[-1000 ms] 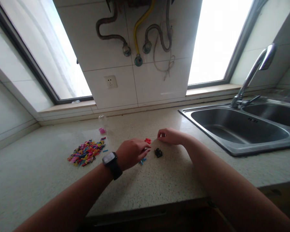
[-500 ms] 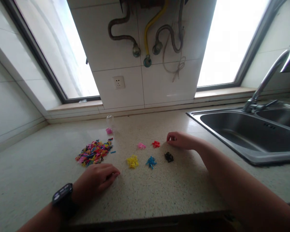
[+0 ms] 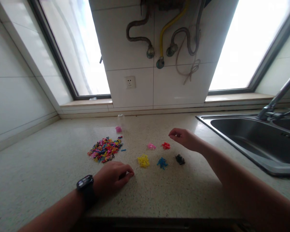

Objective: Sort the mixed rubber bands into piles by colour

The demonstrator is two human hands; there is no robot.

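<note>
Pile of small multicoloured pieces (image 3: 105,149) lies on the counter (image 3: 183,193) just beyond the loosely curled left hand (image 3: 111,178), the nearer one, and well left of the right hand (image 3: 185,139), its fingers bent beside the red cluster (image 3: 166,146), any grip in either being indiscernible.

On the bench (image 3: 70,141), the heap (image 3: 105,149) lies left, with the loose piece (image 3: 123,150) just off its right side; the cup (image 3: 121,120) stands behind, near the wall (image 3: 140,96), with the lump (image 3: 118,129) at its near left. Well to the heap's right are two rows: the left front pile (image 3: 143,160), middle front pile (image 3: 162,163) and right front pile (image 3: 180,159), and behind them (roughly over the gaps) the left rear pile (image 3: 151,146) and right rear pile (image 3: 166,146). The sink (image 3: 207,118) is set in at far right, the tap (image 3: 264,112) along its back edge.
</note>
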